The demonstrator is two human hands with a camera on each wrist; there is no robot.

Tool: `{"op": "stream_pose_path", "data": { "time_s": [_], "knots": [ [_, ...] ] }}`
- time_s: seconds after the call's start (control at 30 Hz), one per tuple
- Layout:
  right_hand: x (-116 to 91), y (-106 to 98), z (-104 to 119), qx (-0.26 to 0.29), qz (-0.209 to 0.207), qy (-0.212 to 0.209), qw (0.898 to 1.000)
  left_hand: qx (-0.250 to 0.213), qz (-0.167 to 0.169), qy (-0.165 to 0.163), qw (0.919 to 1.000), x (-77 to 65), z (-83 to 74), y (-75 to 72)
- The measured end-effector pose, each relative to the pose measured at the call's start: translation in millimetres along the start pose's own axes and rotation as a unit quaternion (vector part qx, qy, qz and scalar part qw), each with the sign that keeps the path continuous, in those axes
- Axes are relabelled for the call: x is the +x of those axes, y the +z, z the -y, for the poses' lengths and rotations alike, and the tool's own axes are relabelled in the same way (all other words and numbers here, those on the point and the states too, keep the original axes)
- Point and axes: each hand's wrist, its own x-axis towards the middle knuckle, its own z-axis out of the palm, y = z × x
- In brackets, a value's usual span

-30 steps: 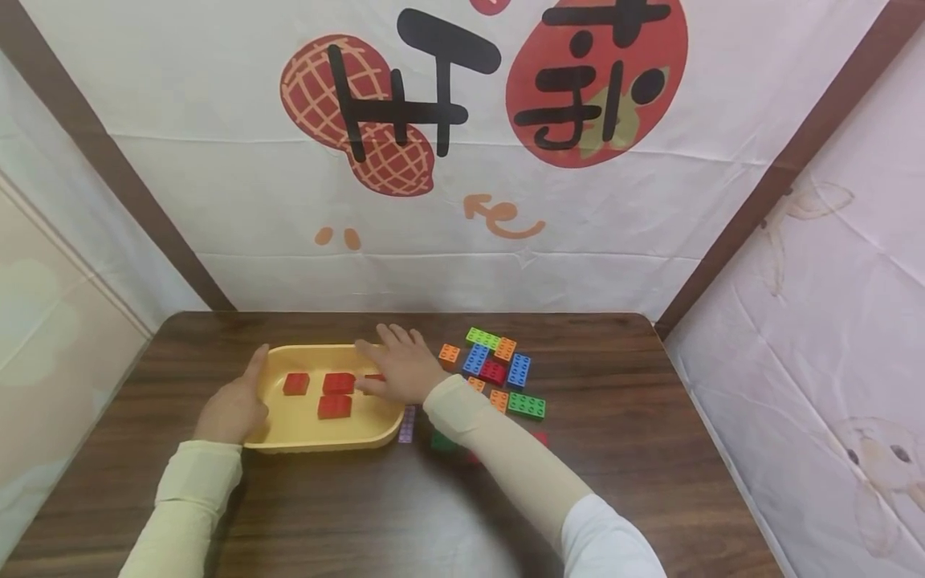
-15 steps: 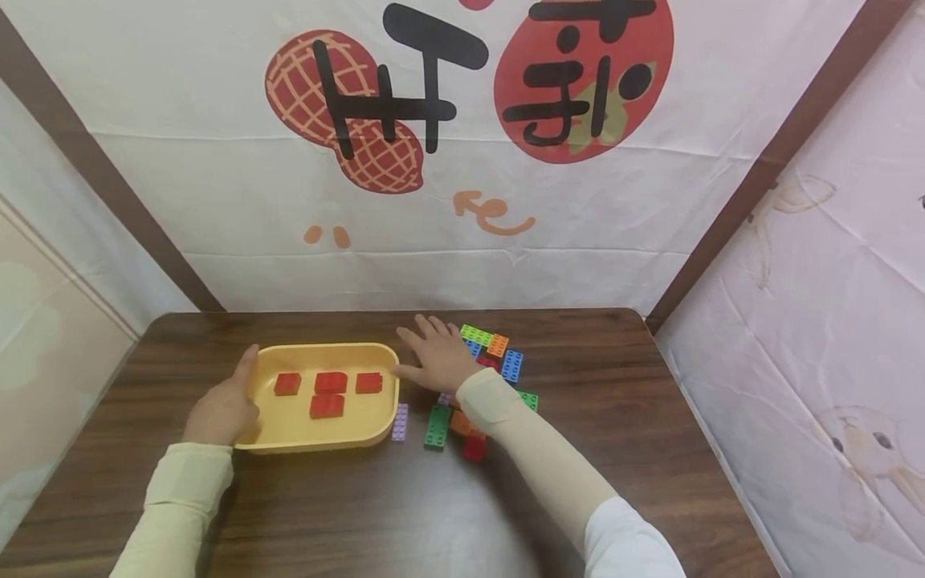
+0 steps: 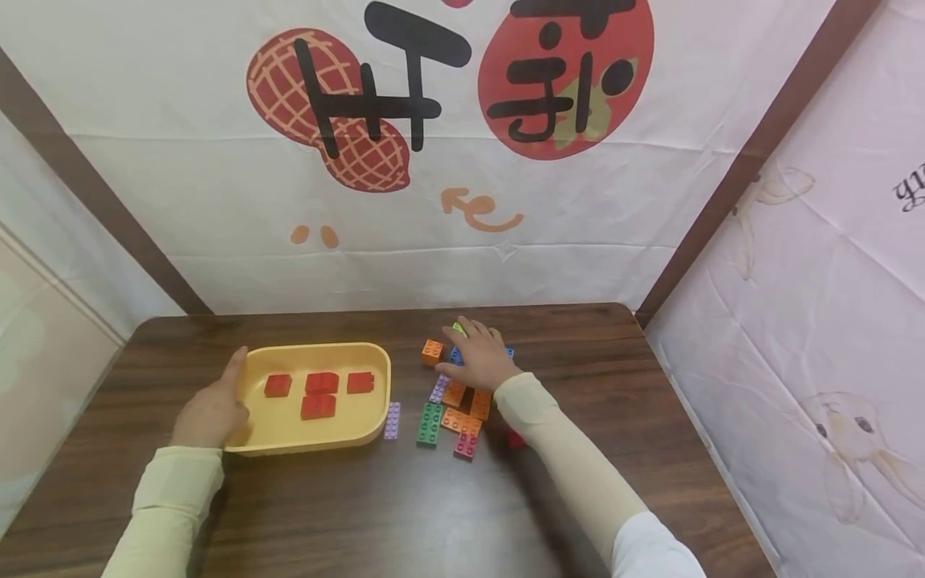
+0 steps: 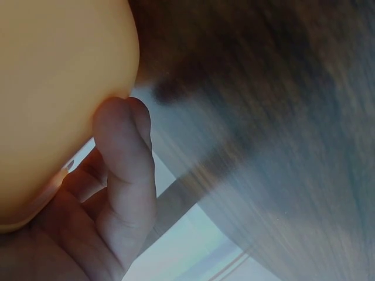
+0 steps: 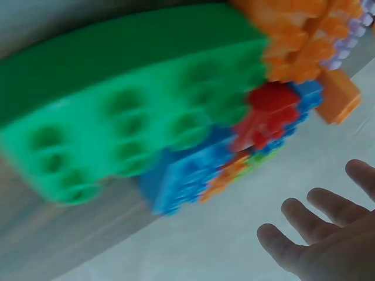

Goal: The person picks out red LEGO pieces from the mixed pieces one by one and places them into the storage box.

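My left hand (image 3: 209, 412) grips the left rim of a yellow plastic tray (image 3: 289, 432). The left wrist view shows curled fingers (image 4: 126, 146) against the tray's wall. Inside the tray lie several red toy bricks (image 3: 318, 406), spaced apart. Over the pile of coloured bricks at the table's middle is my right hand (image 3: 482, 359), fingers spread and holding nothing. It hides part of the pile in the head view. In the right wrist view, a green brick (image 5: 146, 111) looms close, with a red brick (image 5: 266, 114) and a blue brick (image 5: 184, 167) beyond it.
Right of the tray lies a purple brick (image 3: 392, 421). Further right are a green brick (image 3: 429, 425), orange bricks (image 3: 461, 421) and a dark red brick (image 3: 466, 445). A lone orange brick (image 3: 433, 352) sits farther back. A printed cloth (image 3: 405, 277) hangs behind the wooden table (image 3: 325, 514).
My right hand has moved right, from over the tray's right end to above the brick pile. A red brick it partly covered now shows in the tray. My left hand stays on the rim.
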Motion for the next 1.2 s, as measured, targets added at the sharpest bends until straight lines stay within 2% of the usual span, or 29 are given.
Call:
{"op": "stream_pose_path", "data": {
  "time_s": [0.33, 0.6, 0.9, 1.2],
  "knots": [
    [-21, 7, -25, -0.010, 0.006, 0.069, 0.998, 0.002, 0.004, -0.013, 0.9999, -2.2, 4.6, 0.2],
    [-21, 15, -31, -0.034, 0.012, 0.080, 0.996, -0.001, -0.008, 0.003, 1.0000, -2.7, 1.1, 0.6],
    [-20, 9, -39, 0.007, -0.008, 0.094, 0.995, -0.001, -0.015, 0.008, 0.9999, -1.0, -1.1, 0.0],
    [-18, -3, -34, 0.080, -0.043, 0.108, 0.990, 0.003, -0.011, 0.007, 0.9999, -0.1, 0.8, 0.8]
  ]
}}
